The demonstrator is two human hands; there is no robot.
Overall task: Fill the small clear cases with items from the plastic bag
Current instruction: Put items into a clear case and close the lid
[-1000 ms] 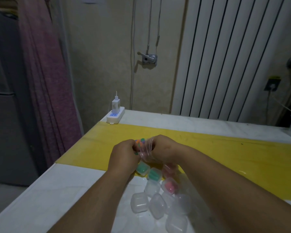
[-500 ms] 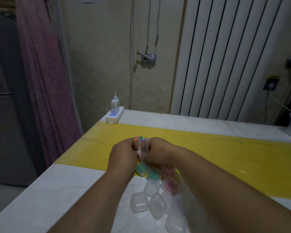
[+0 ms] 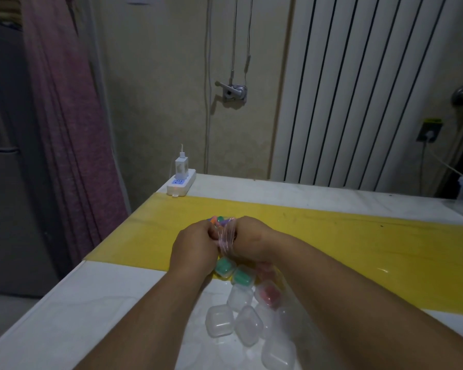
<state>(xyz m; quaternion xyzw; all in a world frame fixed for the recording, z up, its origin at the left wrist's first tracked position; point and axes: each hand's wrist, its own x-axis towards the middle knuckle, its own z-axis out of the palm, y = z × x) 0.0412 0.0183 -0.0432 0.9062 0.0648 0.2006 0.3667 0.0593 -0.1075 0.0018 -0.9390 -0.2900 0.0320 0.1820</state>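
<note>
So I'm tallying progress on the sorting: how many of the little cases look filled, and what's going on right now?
Done: two cases with green contents and at least one with pink look filled. In hand: the left hand and right hand both grip the plastic bag, colourful items bunched at its top. Left: several clear cases near the table edge still look empty.

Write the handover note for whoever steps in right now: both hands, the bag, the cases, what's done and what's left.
Left hand and right hand both grip the clear plastic bag above the yellow strip, colourful items bunched at its top.
Cases lie on the white table below the hands: two hold green, at least one holds pink.
The other small clear cases nearer the person look empty.
Left: take items out of the bag and fill the empty cases.
</note>
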